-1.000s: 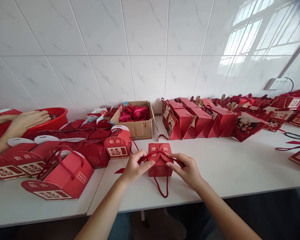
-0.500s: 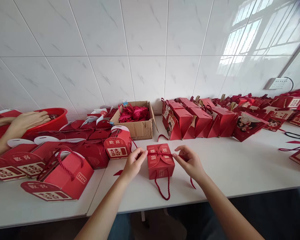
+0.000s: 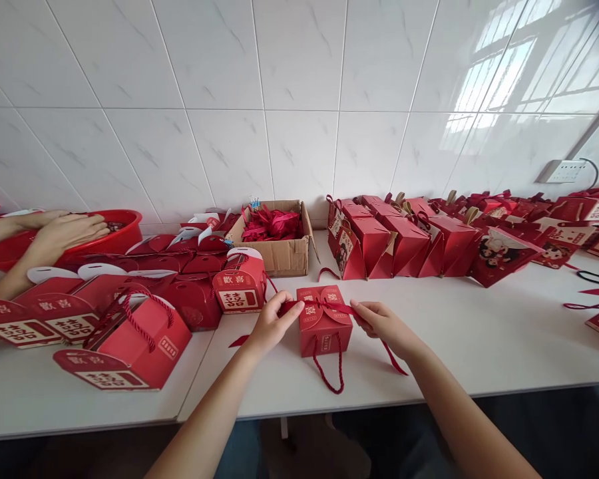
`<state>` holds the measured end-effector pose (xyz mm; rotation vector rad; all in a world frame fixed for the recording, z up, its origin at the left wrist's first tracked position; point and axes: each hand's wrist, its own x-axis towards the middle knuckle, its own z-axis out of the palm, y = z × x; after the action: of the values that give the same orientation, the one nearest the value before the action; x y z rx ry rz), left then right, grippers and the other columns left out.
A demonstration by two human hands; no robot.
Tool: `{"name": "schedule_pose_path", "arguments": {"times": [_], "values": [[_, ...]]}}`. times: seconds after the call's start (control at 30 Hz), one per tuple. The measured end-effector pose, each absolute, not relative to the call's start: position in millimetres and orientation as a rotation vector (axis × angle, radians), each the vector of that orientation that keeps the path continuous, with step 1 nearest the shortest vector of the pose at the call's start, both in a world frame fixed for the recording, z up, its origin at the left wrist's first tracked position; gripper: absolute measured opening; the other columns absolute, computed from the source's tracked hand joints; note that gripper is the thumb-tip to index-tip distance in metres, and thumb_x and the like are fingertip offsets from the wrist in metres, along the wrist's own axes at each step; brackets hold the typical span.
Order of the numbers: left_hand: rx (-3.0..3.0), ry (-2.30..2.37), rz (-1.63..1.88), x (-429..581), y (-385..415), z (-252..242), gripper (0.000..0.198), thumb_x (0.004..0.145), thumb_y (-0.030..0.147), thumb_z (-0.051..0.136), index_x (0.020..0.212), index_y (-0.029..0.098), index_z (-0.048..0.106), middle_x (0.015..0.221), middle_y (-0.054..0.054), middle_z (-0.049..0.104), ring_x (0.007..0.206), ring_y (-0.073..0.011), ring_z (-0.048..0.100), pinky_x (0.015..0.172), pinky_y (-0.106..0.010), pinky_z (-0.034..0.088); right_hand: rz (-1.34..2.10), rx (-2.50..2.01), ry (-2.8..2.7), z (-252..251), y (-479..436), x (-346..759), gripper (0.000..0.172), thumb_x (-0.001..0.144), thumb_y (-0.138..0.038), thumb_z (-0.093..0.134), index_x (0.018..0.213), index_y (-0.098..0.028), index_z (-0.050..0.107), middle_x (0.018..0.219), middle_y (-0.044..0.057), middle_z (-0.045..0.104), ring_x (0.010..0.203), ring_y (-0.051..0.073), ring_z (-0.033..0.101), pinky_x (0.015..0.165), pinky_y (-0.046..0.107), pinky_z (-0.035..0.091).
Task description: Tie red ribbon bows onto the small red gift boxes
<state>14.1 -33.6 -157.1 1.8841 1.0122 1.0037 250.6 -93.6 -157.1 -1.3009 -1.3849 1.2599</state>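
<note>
In the middle of the white table stands a small red gift box [image 3: 324, 329] with its top flaps folded together. A dark red ribbon [image 3: 335, 307] crosses its top, with a knot or crossing at the centre. My left hand [image 3: 274, 322] pinches the ribbon at the box's left edge. At the right edge, my right hand [image 3: 382, 324] holds the other side between thumb and fingers, and a loose tail hangs below it onto the table. A twisted red cord handle [image 3: 340, 379] droops over the box's front.
Several red boxes with cord handles [image 3: 130, 346] crowd the left. A cardboard carton of red ribbons [image 3: 274, 256] stands by the tiled wall. Rows of red boxes [image 3: 409, 243] line the back right. Another person's hands [image 3: 67, 233] reach into a red basin [image 3: 127, 233] at far left.
My right hand's fingers have curled in closer around the ribbon, and its loose tail now stretches farther to the right. The whole view has shifted slightly.
</note>
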Motion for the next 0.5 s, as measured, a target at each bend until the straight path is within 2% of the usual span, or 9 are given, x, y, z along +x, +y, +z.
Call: {"name": "schedule_pose_path", "arguments": {"times": [0.07, 0.17, 0.3, 0.37, 0.5], "values": [[1.881, 1.017, 1.008, 14.3, -33.5, -156.8, 0.031, 0.083, 0.044, 0.052, 0.069, 0.020, 0.039, 0.067, 0.004, 0.035, 0.063, -0.0117, 0.036, 0.061, -0.024, 0.032, 1.356, -1.137, -1.325, -154.1, -95.4, 254.5, 0.044, 0.085, -0.053, 0.054, 0.061, -0.019, 0.042, 0.059, -0.004, 0.036, 0.053, 0.009, 0.029, 0.051, 0.025, 0.026], [1.881, 1.022, 1.019, 14.3, -33.3, -157.0, 0.029, 0.083, 0.043, 0.053, 0.071, 0.020, 0.038, 0.070, 0.004, 0.036, 0.066, -0.0117, 0.037, 0.063, -0.024, 0.033, 1.395, -0.946, -1.261, -148.5, -94.7, 258.9, 0.032, 0.083, -0.044, 0.061, 0.067, -0.018, 0.053, 0.063, -0.001, 0.047, 0.059, 0.011, 0.041, 0.058, 0.026, 0.035], [1.888, 1.020, 1.001, 13.7, -33.5, -158.3, 0.028, 0.083, 0.042, 0.052, 0.072, 0.020, 0.038, 0.070, 0.004, 0.037, 0.065, -0.0115, 0.038, 0.063, -0.024, 0.034, 1.339, -0.779, -1.299, -136.2, -87.3, 257.6, 0.019, 0.082, -0.037, 0.066, 0.077, -0.018, 0.065, 0.070, 0.001, 0.055, 0.067, 0.013, 0.049, 0.065, 0.027, 0.041], [1.895, 1.045, 1.018, 13.9, -34.1, -157.3, 0.024, 0.082, 0.041, 0.053, 0.076, 0.020, 0.041, 0.073, 0.003, 0.042, 0.067, -0.0123, 0.041, 0.065, -0.025, 0.037, 1.291, -0.741, -1.370, -128.3, -82.1, 254.4, 0.017, 0.084, -0.034, 0.064, 0.080, -0.018, 0.068, 0.074, 0.002, 0.059, 0.070, 0.013, 0.052, 0.068, 0.026, 0.043], [1.977, 1.196, 1.263, 20.0, -35.4, -142.3, 0.023, 0.077, 0.033, 0.059, 0.095, 0.021, 0.051, 0.102, -0.006, 0.055, 0.098, -0.0207, 0.050, 0.089, -0.035, 0.039, 1.255, -0.739, -1.520, -115.1, -71.1, 246.5, 0.019, 0.088, -0.035, 0.059, 0.087, -0.019, 0.069, 0.082, 0.004, 0.065, 0.078, 0.014, 0.058, 0.077, 0.029, 0.046]]}}
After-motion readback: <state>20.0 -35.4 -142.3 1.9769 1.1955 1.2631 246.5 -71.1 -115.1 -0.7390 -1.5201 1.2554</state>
